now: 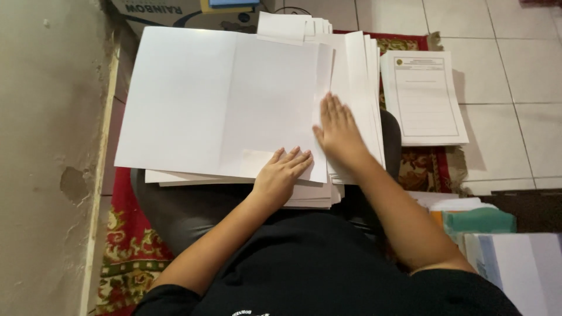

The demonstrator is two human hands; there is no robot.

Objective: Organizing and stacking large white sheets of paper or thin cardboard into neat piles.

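A large white sheet (193,99) with a vertical fold line lies on top of a stack of white paper (304,199) across my lap. My left hand (282,174) rests flat on the sheet's near right corner, fingers apart. Flat on the sheet's right edge lies my right hand (338,130), its fingers spread, next to a second pile of white sheets (362,82). Neither hand grips anything.
A stack of printed forms (424,96) lies on the floor at the right, partly on a red patterned rug (129,251). A cardboard box (170,11) stands at the top. Coloured paper stacks (492,234) sit at my right. A wall (47,146) runs along the left.
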